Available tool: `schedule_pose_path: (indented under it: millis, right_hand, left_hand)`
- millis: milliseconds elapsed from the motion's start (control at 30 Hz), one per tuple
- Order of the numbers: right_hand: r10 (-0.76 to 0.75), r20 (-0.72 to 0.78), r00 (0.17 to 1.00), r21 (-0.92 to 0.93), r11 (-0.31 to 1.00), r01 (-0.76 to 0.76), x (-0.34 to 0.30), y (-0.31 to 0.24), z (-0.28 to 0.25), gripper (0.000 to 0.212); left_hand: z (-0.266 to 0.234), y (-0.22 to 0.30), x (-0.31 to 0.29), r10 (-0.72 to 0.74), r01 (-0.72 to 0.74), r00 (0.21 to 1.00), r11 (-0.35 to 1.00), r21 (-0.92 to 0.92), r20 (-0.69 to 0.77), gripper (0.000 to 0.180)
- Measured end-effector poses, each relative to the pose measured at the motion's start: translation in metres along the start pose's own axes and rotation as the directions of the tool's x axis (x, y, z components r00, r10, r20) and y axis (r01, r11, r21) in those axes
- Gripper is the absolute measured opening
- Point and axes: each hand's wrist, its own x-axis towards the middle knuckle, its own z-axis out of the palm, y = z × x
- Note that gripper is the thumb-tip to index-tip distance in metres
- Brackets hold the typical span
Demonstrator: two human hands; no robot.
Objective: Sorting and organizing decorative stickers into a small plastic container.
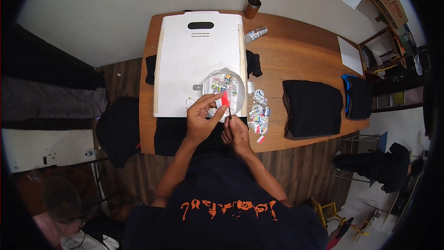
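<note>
My left hand [201,118] pinches a small red-and-white piece [225,98], like a sticker or transfer, between thumb and fingers. Close beside it, my right hand [237,135] is closed around a slim dark tool [230,112], its tip pointing up at the piece; its exact kind is too small to tell. Both hands are over the near edge of a round white bowl [242,87], which holds several colourful printed cutouts [225,81]. The bowl sits at the near right corner of a large white panel-like machine [199,60] with a dark slot handle.
Right of the bowl lie more printed cutouts [260,113] and a small red-and-white piece [261,139] on the wooden table [291,55]. Folded black cloth [312,109] is stacked farther right. A brown tumbler [252,9] stands at the back. Black fabric [173,136] lies under the machine's front.
</note>
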Motion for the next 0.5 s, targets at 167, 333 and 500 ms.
schedule_pose_path:
  millis: [167,333,500]
  right_hand:
    - [0.008,0.008,1.0,0.014,1.0,-0.008,-0.0005,0.0009,-0.0008,0.036]
    - [0.007,0.006,1.0,0.007,1.0,-0.007,0.0,-0.0001,0.0004,0.037]
    - [0.005,0.003,1.0,0.012,1.0,-0.005,0.0003,0.0003,0.0004,0.037]
  left_hand:
    - [-0.0008,-0.0017,-0.0006,-0.018,0.017,1.0,1.0,-0.024,-0.005,0.042]
    - [-0.0004,-0.0041,-0.0014,-0.021,0.021,1.0,0.999,-0.029,0.002,0.042]
    - [0.0019,-0.0027,-0.0023,-0.026,0.025,1.0,0.999,-0.041,-0.011,0.041]
